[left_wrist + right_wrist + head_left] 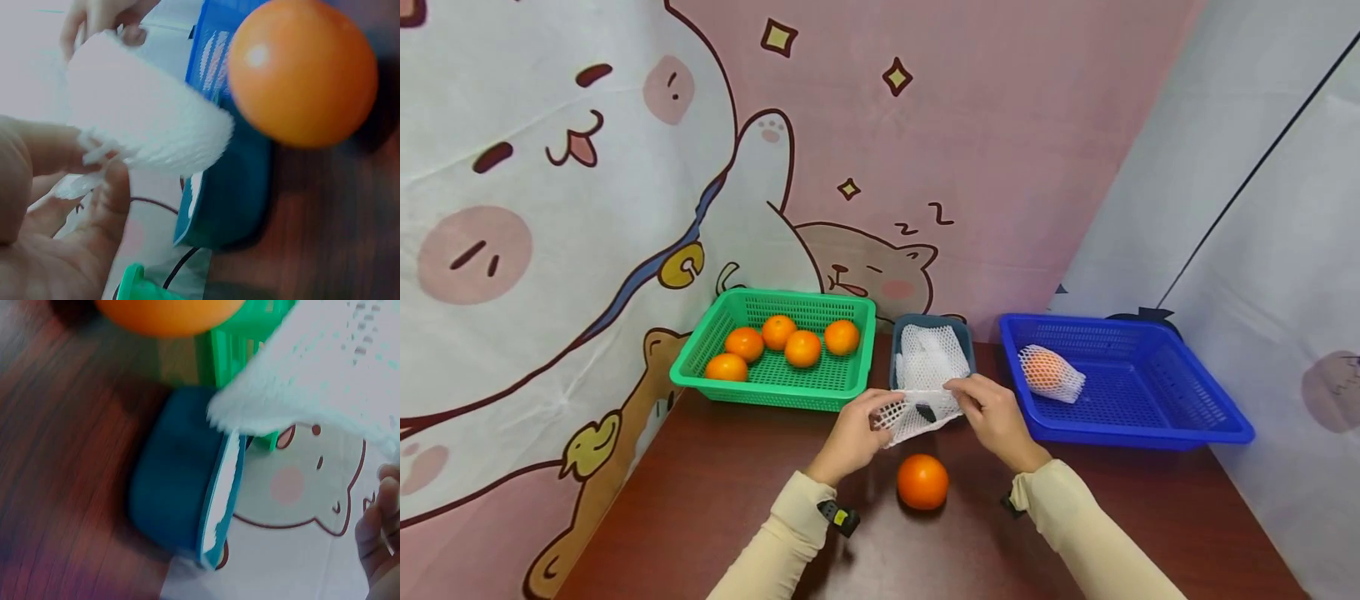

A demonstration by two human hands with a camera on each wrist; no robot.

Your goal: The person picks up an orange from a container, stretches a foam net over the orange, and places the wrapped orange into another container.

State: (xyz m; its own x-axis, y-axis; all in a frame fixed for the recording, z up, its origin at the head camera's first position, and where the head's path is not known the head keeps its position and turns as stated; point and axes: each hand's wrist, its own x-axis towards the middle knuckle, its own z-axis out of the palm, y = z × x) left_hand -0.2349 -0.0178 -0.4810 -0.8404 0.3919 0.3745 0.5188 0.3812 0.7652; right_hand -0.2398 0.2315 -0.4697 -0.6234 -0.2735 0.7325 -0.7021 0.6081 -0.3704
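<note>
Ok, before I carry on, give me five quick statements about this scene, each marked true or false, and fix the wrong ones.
1. The left hand and right hand hold the same white net. True.
2. The green basket holds three oranges. False: it holds five.
3. The wrapped orange lies in the blue basket. True.
4. The loose orange on the table is inside a net. False: it is bare.
5. The teal bin stands between the two baskets, with white netting in it. True.
</note>
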